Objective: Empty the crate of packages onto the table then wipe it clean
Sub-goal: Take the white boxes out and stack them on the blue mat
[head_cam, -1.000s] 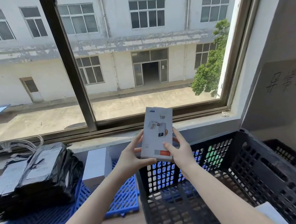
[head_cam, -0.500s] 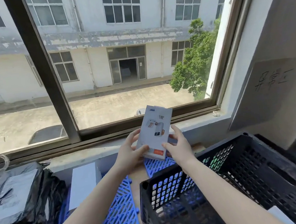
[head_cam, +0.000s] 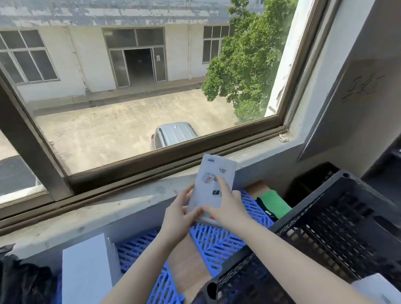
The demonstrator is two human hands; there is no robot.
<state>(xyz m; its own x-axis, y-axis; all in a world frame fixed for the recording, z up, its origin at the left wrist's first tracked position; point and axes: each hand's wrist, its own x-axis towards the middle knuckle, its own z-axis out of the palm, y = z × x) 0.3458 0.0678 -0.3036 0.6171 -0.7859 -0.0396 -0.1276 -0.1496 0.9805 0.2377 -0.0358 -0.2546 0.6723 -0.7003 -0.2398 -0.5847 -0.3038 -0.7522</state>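
White cardboard marks the package [head_cam: 213, 185] in hand: a flat box held in the air beyond the far left corner of the black crate [head_cam: 363, 222], above the blue grid mat [head_cam: 218, 240] and short of the window sill [head_cam: 126, 203].

Both hands grip its lower half. The left hand [head_cam: 179, 217] pinches the lower left edge, thumb on the printed face. The right hand [head_cam: 227, 208] clasps the lower right side, with fingers laid across the front.

Progress, as judged: unloading is well under way but not finished. White boxes [head_cam: 83, 273] and black bags [head_cam: 19, 291] lie to the left of the crate, while a white item [head_cam: 376, 289] shows inside the crate at its near side. More may sit below the view. Wiping appears not yet begun — a green cloth [head_cam: 274, 204] lies folded just beyond the crate's far rim, untouched.

Orientation: the package stands nearly upright, with its printed face toward the person. Its long axis runs from the hands up and away from the crate toward the window — the top end leans slightly right.
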